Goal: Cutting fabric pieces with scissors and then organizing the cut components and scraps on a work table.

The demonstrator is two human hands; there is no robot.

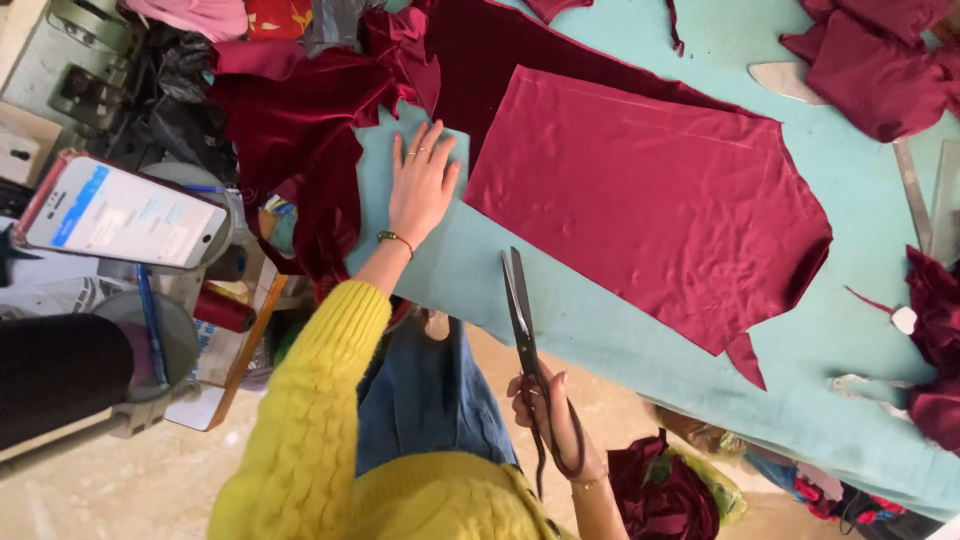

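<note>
Head view, cutting bench, listed near to far.

1. Right hand (pixel 548 412): off the near edge of the bench, fingers through the handles of the scissors (pixel 522 318). Blades closed or nearly so, tips pointing across the near edge toward the cloth, not touching it.
2. Left hand (pixel 421 183): flat, fingers spread wide, palm down on the bare teal bench top (pixel 600 330) just beside the left side of the satin panel (pixel 640 205). Holds nothing; fingertips reach toward the dark velvet cloth (pixel 310 120).
3. Satin panel: crimson, laid flat mid-bench, a small pointed tab at its near right corner, its far left part lying over the velvet.
4. Velvet scraps (pixel 880 60): at the far right corner; more at the right edge.
5. Phone (pixel 120 215): off the left end of the bench, screen lit.

Step in hand, as judged: between cuts, the panel being steadied and the scissors brought in. The next move would call for opening the blades and entering at the panel's near edge while the flat hand keeps the slippery cloth from creeping.

Room: an open teal strip along the near edge gives the scissors clear approach; the left end is crowded by velvet.
</note>
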